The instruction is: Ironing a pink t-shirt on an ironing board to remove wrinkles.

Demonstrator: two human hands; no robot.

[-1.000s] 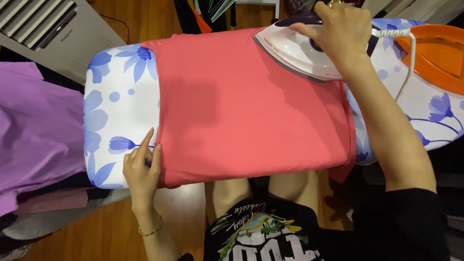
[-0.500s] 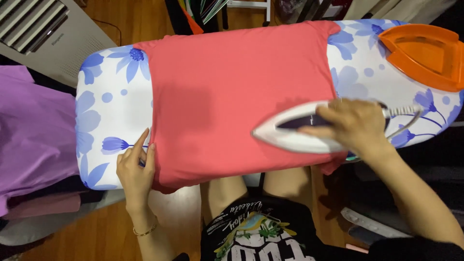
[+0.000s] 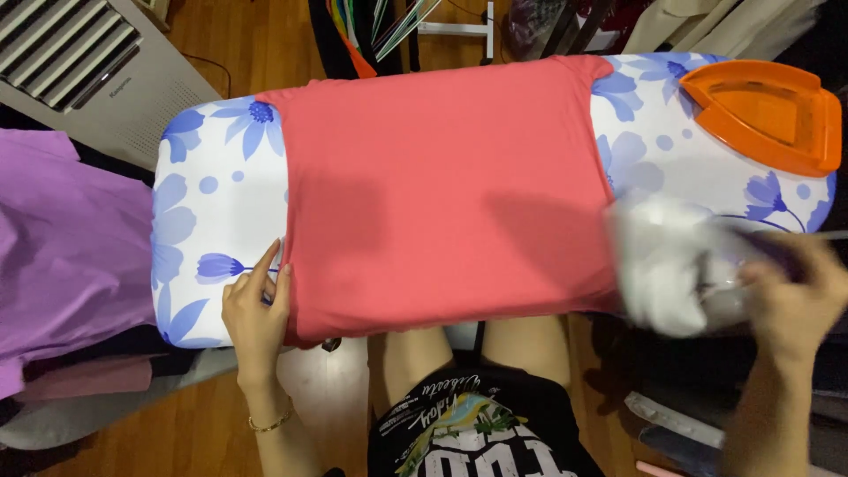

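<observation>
wooden flooring is seen around a padded ironing board (image 3: pixel 221 190) with a white cover printed in blue flowers, which serves as the working surface. a coral-red garment (image 3: pixel 442 185) is laid flat across the middle of the board, covering it from the far edge to the near edge. the left hand (image 3: pixel 258 309) is placed at the near left corner of the garment, fingers held together and pressed flat on the hem where it meets the cover; nothing is clamped. the right hand (image 3: pixel 791 300) is closed around the handle of a white iron (image 3: pixel 671 265), which is blurred and positioned at the right edge of the garment, over the near edge of the board. an orange iron rest (image 3: pixel 764 115) is mounted at the far right end of the board, well apart from the iron. a purple cloth (image 3: pixel 66 247) is draped to the left of the board, and a grey louvred appliance (image 3: pixel 97 66) is seen at the upper left.
</observation>
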